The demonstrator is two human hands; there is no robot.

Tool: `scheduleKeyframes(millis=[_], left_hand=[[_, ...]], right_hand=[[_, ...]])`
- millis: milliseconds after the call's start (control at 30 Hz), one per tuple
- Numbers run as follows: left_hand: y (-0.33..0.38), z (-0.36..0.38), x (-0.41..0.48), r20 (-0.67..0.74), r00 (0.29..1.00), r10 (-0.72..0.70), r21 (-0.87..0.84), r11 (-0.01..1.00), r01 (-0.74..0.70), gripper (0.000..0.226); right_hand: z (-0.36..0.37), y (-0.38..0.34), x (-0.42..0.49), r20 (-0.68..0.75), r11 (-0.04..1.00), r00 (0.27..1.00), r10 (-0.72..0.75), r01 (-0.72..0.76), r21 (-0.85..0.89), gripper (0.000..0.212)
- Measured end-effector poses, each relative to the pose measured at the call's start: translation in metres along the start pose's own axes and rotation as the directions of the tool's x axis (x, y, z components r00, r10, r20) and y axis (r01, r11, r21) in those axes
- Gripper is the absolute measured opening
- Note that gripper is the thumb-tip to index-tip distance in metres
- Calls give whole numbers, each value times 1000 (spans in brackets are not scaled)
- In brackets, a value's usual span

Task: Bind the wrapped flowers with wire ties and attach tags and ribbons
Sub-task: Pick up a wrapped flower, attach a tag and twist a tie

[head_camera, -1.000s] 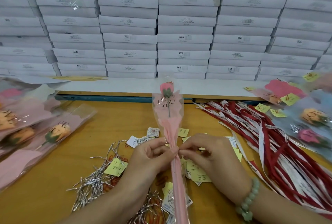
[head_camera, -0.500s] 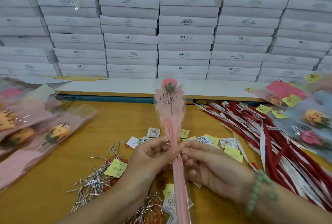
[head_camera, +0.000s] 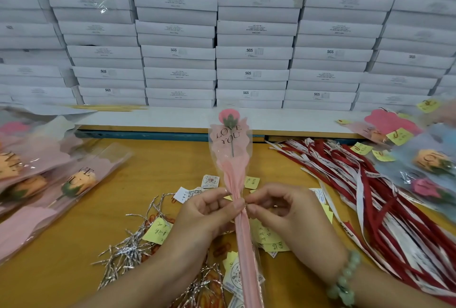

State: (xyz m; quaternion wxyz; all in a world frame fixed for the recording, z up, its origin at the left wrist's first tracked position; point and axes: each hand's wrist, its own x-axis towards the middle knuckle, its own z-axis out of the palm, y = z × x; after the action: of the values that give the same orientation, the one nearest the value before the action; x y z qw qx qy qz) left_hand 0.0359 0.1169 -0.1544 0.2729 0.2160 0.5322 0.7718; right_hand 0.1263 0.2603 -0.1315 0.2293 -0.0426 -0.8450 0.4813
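Right now we hold the wrapped rose [head_camera: 230, 149] upright over the wooden table [head_camera: 153, 167], its pink head up toward the stacked white boxes [head_camera: 254, 53] and its long pink tail running down between our forearms. Our left hand [head_camera: 204, 216] pinches the gathered neck of the sleeve between thumb and curled fingers. Our right hand [head_camera: 288, 214] meets it from the other side, fingertips closed on the same spot; a glint shows there, but it is too small for us to say what it is. We judge the bundle very light: clear film and tissue around a thin stem, so it weighs next to nothing but crumples and slides easily. The film looks slick, so we think a grip on the smooth upper cone would slip and dent the printed wrap. The bunched neck, where the paper is pleated and firm around the stem, is the place to take hold. The stem probably gives the only stiffness, so we would support below the neck rather than squeeze the bloom. The silver wire ties [head_camera: 128, 251] lie in a loose heap just left of our left wrist, paper tags [head_camera: 209, 181] are scattered beyond our hands, and red and white ribbons [head_camera: 365, 199] fan out to the right
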Motion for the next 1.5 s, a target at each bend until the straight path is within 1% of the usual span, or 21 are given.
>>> scheduleKeyframes(millis=[67,167,267,433,567,633,700,767,800,867,933,1000,1167,1233,1333,1433,1500], left_hand=[[1,0,0,5,1000,0,-3,1000,0,38],[2,1,-1,24,1000,6,-7,1000,-6,34],[3,2,-2,14,1000,5,1,1000,-5,39],[5,3,-4,29,999,16,10,1000,-17,29],[6,3,-4,11,1000,8,29,1000,-9,42],[5,3,-4,2,1000,9,35,999,-9,46],[4,2,-3,2,1000,16,44,999,-16,46],[3,2,-3,-5,1000,17,57,998,-16,51],[3,1,-3,-6,1000,16,62,998,-16,51],[4,1,-4,12,1000,18,72,997,-19,45],[4,1,-4,33,999,25,85,996,-28,39],[3,0,-5,44,999,32,95,995,-36,38],[3,0,-5,59,998,24,116,993,-30,38],[3,0,-5,64,998,15,95,995,-21,37],[3,-1,-4,70,998,-4,50,999,0,37],[3,-1,-2,47,999,-18,3,1000,17,50],[2,-1,-2,31,999,-24,6,1000,24,58]], right_hand=[[0,0,0,-11,997,999,-48,47,-61,10],[0,0,0,4,971,992,-126,125,-205,10],[-1,0,1,16,950,987,-162,160,-267,10],[0,2,0,54,947,989,-140,149,-285,9],[1,4,-2,38,946,996,-77,85,-313,12],[0,1,-3,54,971,998,-20,32,-235,14],[0,-2,-2,100,996,994,51,-43,-83,15],[0,-4,-1,145,992,982,117,-124,36,16],[0,-4,-1,168,982,973,155,-170,78,17],[0,-6,-2,222,948,943,247,-283,147,19],[1,-8,-4,283,886,900,331,-400,234,21],[2,-9,-4,328,840,872,363,-458,290,21],[2,-10,-3,355,848,871,340,-447,286,21],[2,-12,-2,355,854,872,338,-442,273,20],[0,-12,-2,355,830,860,366,-475,292,22],[0,-13,-4,379,861,871,311,-427,275,17],[0,-11,-6,395,859,878,271,-406,312,16]])
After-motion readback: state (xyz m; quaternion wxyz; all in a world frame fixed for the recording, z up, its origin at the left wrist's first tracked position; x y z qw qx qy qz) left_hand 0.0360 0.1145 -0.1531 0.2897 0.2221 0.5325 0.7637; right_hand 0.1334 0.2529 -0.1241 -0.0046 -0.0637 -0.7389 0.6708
